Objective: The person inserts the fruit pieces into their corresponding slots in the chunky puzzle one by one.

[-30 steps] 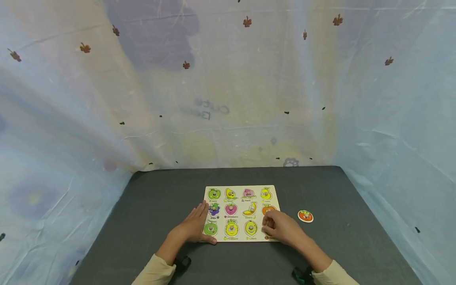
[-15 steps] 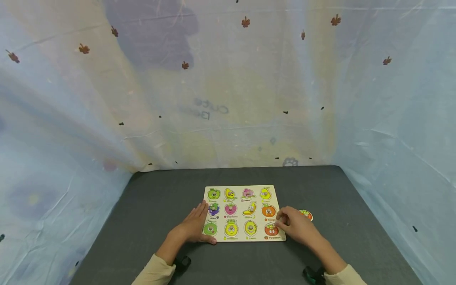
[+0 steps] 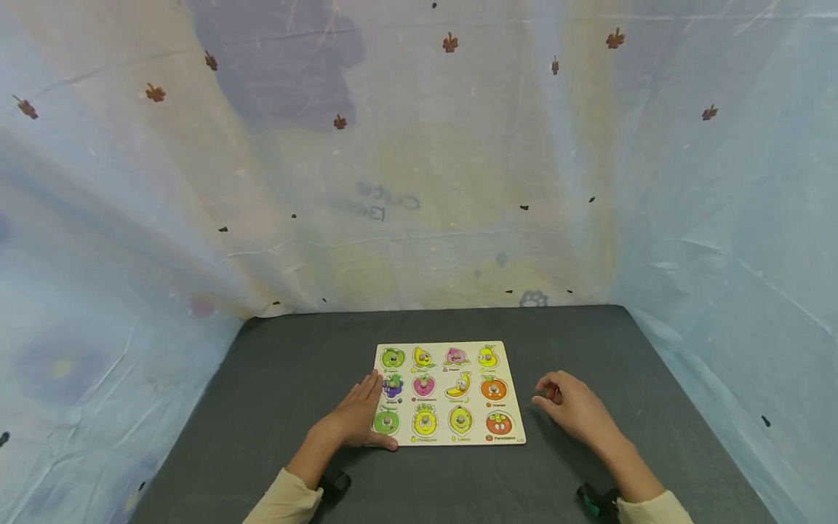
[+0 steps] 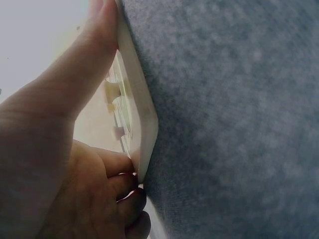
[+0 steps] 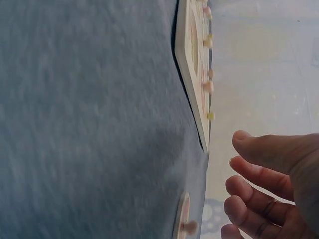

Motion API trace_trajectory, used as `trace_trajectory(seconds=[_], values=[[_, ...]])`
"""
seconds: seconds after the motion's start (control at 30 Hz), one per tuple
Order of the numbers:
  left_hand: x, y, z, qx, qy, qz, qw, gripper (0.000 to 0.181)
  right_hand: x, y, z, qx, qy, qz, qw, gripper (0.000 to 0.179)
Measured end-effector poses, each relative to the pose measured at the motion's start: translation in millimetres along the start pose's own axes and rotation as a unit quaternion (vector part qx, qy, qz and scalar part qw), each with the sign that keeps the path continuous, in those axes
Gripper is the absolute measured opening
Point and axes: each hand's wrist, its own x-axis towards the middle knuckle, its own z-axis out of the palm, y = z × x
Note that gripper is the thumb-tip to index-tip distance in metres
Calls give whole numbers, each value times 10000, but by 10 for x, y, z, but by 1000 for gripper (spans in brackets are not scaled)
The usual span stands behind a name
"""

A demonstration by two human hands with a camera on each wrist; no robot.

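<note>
A wooden fruit puzzle board [image 3: 441, 440] with knobbed pieces lies flat on the dark table. My left hand [image 3: 356, 415] rests along the board's left side, fingers stretched over the edge and thumb at the front corner. Off the board's right side hovers my right hand [image 3: 579, 411], fingers loosely bent with nothing between them. A loose knobbed puzzle piece [image 5: 182, 214] lies on the table in the right wrist view, apart from the fingers; in the head view the hand hides it. The persimmon spot [image 3: 499, 423] at the board's front right shows a red-orange fruit picture.
A dark grey cloth [image 3: 294, 386] covers the table. Behind it and at both sides hangs a pale printed curtain [image 3: 419, 182]. Black straps circle both wrists, below cream sleeves [image 3: 284, 498].
My right hand has moved right, off the board's lower right corner and over the loose orange-red piece, which it now covers in the head view. My left hand stays in place.
</note>
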Motion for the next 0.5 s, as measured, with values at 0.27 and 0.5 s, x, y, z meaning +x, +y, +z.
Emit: trace_trajectory(seconds=[0.27, 0.5], values=[[2, -14, 12, 13, -7, 59, 10000, 137, 27, 186, -91, 56, -76, 249, 9996, 17], [2, -5, 4, 31, 1, 42, 10000, 136, 63, 353, -102, -49, -89, 320, 9994, 23]])
